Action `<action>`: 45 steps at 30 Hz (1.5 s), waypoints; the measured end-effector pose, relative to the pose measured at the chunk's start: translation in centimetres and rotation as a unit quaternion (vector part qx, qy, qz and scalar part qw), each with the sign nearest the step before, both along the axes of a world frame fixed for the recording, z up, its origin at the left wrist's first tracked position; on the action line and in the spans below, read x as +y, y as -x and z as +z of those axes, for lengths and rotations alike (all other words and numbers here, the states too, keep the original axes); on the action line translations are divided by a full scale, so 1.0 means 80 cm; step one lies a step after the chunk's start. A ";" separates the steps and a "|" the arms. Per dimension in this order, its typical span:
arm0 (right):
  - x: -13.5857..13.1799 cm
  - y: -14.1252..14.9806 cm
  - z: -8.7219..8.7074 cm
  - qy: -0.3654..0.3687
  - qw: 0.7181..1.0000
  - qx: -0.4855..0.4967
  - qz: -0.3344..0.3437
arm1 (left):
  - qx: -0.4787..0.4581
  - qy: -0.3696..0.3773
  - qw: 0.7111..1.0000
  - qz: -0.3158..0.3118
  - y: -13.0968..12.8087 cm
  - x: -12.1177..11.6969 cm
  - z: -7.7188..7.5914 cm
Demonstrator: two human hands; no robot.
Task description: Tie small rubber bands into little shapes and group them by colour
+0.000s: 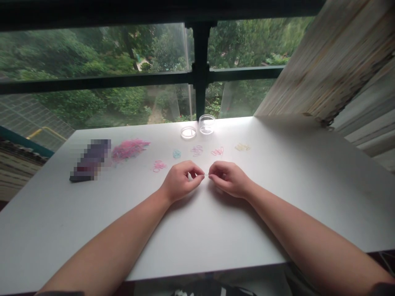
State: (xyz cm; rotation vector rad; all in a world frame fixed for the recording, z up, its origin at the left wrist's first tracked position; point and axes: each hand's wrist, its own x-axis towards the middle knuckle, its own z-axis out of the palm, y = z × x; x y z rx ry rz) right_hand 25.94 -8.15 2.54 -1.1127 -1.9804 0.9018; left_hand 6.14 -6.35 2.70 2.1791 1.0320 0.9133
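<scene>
A thin, pale, band-like strand (206,174) spans the small gap between the two hands, just above the white tabletop (191,242); its exact colour and shape are too small to tell. The left hand (184,180) pinches one end between thumb and forefinger, and the right hand (228,178) pinches the other; the hands are close but apart.

Beyond them, small loops lie in separate colour groups: a pink cluster (159,166), a light-blue cluster (177,153), a lilac cluster (196,150), a coral-red cluster (217,151) and a pale-yellow cluster (242,146). That grouping seems done. Farther left, a large, mostly pink heap of mixed small pieces (131,149) looks unsorted. The strand seems at an early stage, with nothing finished in sight. At the back stand a clear round plastic jar (206,124) and, beside it, a shallow clear round lid (188,132), off the jar.
</scene>
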 end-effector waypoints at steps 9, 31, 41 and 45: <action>0.000 -0.001 0.001 -0.004 1.000 -0.004 0.006 | 0.014 0.015 0.999 -0.028 0.002 0.000 0.000; 0.000 -0.002 0.002 -0.008 0.999 -0.037 0.009 | 0.052 0.029 0.997 -0.056 0.005 0.001 0.000; -0.001 -0.002 0.001 0.018 0.999 -0.029 0.024 | 0.043 0.029 0.997 -0.062 0.004 0.001 0.000; -0.001 0.000 0.003 0.016 0.999 -0.039 0.033 | 0.048 0.023 0.996 -0.069 0.003 0.001 0.000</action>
